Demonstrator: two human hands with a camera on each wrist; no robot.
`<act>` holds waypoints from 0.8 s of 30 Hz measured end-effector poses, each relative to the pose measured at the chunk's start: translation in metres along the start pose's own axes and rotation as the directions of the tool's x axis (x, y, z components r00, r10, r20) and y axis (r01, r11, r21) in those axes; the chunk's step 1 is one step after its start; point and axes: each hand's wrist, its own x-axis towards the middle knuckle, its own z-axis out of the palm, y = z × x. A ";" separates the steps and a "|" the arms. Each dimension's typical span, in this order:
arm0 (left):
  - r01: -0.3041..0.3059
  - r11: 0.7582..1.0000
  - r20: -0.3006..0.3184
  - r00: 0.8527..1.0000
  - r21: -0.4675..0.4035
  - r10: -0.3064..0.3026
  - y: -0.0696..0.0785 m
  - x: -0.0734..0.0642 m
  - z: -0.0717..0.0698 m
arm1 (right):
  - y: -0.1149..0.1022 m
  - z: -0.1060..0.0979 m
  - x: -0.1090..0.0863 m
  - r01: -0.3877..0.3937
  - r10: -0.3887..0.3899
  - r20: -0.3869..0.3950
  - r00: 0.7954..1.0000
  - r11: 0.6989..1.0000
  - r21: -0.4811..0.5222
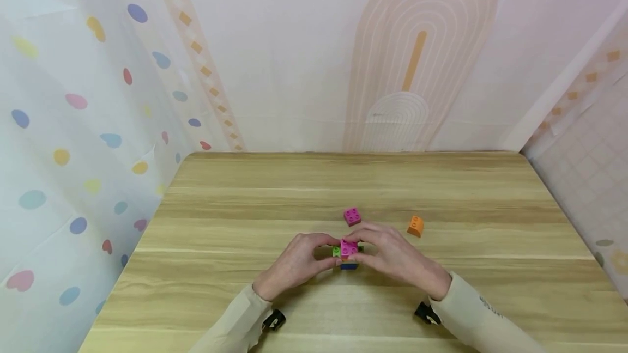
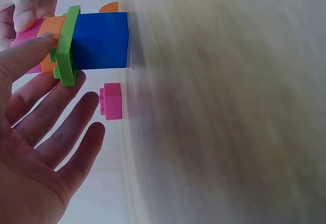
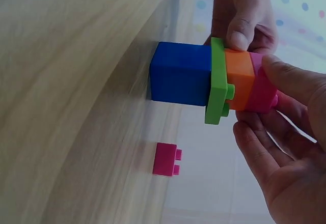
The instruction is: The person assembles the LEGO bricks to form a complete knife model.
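Note:
A small upright stack of toy building bricks stands on the table between both hands. At its bottom is a blue block [image 3: 181, 74], then a green plate [image 3: 218, 84] with studs jutting past the sides. Above these sit an orange brick [image 3: 239, 74] and a pink brick [image 1: 349, 248] on top. My left hand [image 1: 304, 257] pinches the orange brick between thumb and fingers, its other fingers spread. From the other side my right hand [image 1: 392, 250] grips the pink brick, thumb on the near face and fingers behind.
Just beyond the stack lies a loose magenta brick [image 1: 352, 216] with studs up. An orange brick with a curved side [image 1: 416, 226] rests farther right. The wooden table [image 1: 235, 200] meets a patterned cloth backdrop [image 1: 294, 70] at its far edge.

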 end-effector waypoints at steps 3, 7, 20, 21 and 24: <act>-0.004 1.000 0.004 1.000 -0.002 0.004 0.000 0.001 -0.001 | 0.000 0.000 0.001 -0.080 0.080 0.009 0.997 0.995 0.052; 0.007 1.000 0.013 1.000 -0.008 -0.007 0.001 0.001 -0.002 | 0.000 -0.001 -0.001 -0.179 0.177 0.032 0.984 0.978 0.111; -0.004 0.998 -0.053 0.999 -0.070 0.000 0.004 -0.003 -0.008 | 0.013 -0.013 -0.010 -0.311 0.314 -0.011 0.949 0.945 0.095; -0.012 0.998 -0.058 0.998 -0.067 0.008 0.004 -0.003 -0.008 | 0.015 -0.014 -0.010 -0.313 0.316 -0.017 0.949 0.945 0.092; -0.044 0.998 -0.075 0.996 -0.054 0.040 0.005 -0.002 -0.008 | 0.022 -0.017 -0.006 -0.304 0.307 -0.026 0.951 0.948 0.095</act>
